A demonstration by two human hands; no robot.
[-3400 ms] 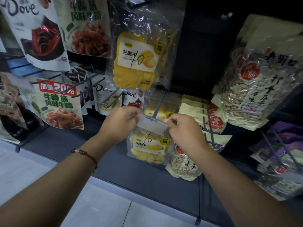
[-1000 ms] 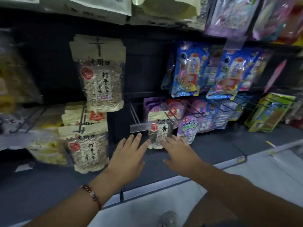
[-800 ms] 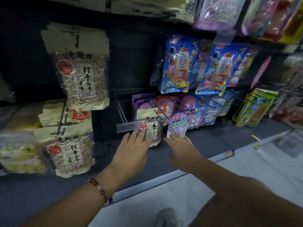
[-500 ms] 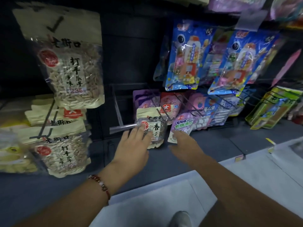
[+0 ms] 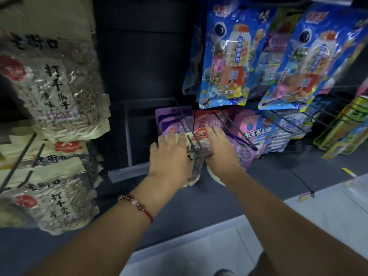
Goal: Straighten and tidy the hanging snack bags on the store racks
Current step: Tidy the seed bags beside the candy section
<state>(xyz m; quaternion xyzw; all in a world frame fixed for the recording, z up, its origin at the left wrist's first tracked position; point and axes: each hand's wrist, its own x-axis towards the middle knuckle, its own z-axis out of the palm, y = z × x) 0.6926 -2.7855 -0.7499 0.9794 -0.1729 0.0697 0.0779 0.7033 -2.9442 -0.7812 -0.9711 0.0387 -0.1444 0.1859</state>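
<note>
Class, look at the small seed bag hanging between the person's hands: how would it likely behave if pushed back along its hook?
The small seed bag probably swings freely, since it hangs from one wire hook. Its glossy film looks slippery and floppy. Loose seeds inside would likely shift, letting it sag.

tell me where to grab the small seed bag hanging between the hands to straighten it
Take the small seed bag by its two side edges near the top, one hand per side, coming from the front. It hangs flat, facing outward on a hook, so the edges look free. The left hand and right hand already flank it.
</note>
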